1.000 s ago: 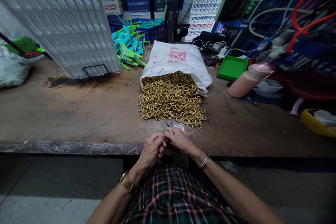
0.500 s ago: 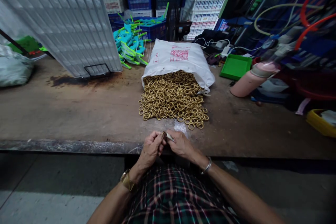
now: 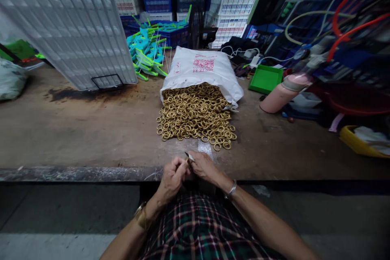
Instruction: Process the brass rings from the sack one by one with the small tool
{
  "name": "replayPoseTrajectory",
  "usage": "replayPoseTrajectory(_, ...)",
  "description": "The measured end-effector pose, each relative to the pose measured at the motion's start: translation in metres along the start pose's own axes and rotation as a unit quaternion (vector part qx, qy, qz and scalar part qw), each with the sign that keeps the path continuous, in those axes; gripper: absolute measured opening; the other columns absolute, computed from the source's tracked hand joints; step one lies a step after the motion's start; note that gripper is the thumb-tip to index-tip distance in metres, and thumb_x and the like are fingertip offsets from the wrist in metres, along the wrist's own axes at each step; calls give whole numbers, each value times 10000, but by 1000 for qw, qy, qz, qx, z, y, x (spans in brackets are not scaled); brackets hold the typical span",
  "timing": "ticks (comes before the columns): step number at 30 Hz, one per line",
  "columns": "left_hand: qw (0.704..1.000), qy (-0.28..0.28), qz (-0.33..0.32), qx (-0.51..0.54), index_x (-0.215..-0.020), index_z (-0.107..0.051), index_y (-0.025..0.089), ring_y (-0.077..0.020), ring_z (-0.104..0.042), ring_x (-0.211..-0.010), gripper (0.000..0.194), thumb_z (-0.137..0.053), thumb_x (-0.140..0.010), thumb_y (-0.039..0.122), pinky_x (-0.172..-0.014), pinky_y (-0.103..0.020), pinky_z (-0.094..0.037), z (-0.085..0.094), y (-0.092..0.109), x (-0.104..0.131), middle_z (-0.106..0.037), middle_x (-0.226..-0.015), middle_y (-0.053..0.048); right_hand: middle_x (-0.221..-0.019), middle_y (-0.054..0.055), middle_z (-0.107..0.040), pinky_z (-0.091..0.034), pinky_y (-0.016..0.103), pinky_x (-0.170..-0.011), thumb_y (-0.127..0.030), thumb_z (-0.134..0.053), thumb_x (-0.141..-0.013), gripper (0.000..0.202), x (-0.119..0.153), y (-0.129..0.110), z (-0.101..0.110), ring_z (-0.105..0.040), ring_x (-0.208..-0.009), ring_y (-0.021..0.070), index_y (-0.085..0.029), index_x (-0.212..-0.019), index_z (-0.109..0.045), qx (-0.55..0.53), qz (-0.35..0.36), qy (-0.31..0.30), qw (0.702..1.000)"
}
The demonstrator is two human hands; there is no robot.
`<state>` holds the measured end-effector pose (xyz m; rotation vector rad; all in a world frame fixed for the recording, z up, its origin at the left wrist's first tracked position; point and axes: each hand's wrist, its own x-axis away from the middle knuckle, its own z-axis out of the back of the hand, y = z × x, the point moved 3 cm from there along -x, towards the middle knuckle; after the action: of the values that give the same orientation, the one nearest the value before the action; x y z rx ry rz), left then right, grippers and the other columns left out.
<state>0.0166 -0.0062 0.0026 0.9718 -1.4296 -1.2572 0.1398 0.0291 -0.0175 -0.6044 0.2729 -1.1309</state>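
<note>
My left hand [image 3: 172, 175] is closed at the table's front edge, pinching a brass-coloured ring [image 3: 187, 160] that is mostly hidden by the fingers. My right hand [image 3: 204, 166] meets it there, closed round a small knife [image 3: 190, 157]. The knife's dark, pointed tip and pale part stick out beyond the fingers, close to the ring. Just past both hands lies a heap of brass-coloured rings [image 3: 191, 115], spilling from the mouth of a white sack [image 3: 198, 63] with red print.
A ribbed translucent panel [image 3: 76, 28] leans at the left beside turquoise and green plastic parts [image 3: 143, 53]. To the right are a green tray [image 3: 266, 79], a pink bottle [image 3: 280, 96] and a yellow bin [image 3: 356, 142]. Stacked crates [image 3: 234, 4] stand behind the wooden table [image 3: 91, 130].
The knife has turned so its tip now points up and left, and my left hand has drawn slightly back from it. The whole view has shifted a little.
</note>
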Motion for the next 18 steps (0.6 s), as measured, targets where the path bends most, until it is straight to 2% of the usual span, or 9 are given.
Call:
replayPoseTrajectory(3, 996, -73, 27, 46, -671, -528, 151, -41, -354, -377, 330, -505, -803, 453, -384, -169, -271, -8, 12, 10, -462, -484, 45, -615, 22, -564, -225, 245, -511, -139, -404, -732, 217, -4, 2, 6, -443, -534, 124, -157, -848, -586, 44, -36, 12, 998)
replayPoseTrajectory(5, 986, -94, 65, 119, -697, -524, 155, -34, -340, -360, 321, -505, -802, 457, -356, -167, -260, -10, 14, 11, -498, -531, 35, -666, 32, -589, -239, 249, -529, -134, -409, -735, 230, -5, 6, 12, -474, -574, 135, -163, -880, -585, 80, -63, 30, 994)
replayPoseTrajectory(10, 949, -38, 128, 285, -699, -498, 147, -38, -395, -418, 319, -560, -763, 453, -341, -156, -272, -1, 2, 0, -567, -708, -13, -856, 50, -625, -283, 247, -600, -180, -379, -826, 201, -6, 27, 34, -550, -730, 153, -189, -939, -545, 156, -152, 138, 966)
replayPoseTrajectory(15, 926, -22, 156, 344, -725, -509, 148, -44, -413, -417, 251, -584, -759, 385, -349, -154, -265, 4, -12, -1, -574, -688, -12, -928, 55, -613, -293, 257, -588, -251, -379, -864, 192, -9, 42, 39, -570, -762, 168, -203, -979, -526, 213, -192, 131, 949)
replayPoseTrajectory(18, 903, -18, 185, 388, -836, -534, 180, -63, -453, -431, 201, -612, -739, 337, -364, -154, -281, 4, -16, -1, -562, -643, 11, -932, 57, -602, -303, 257, -588, -242, -354, -878, 203, -11, 45, 36, -569, -760, 161, -209, -982, -525, 225, -198, 125, 946)
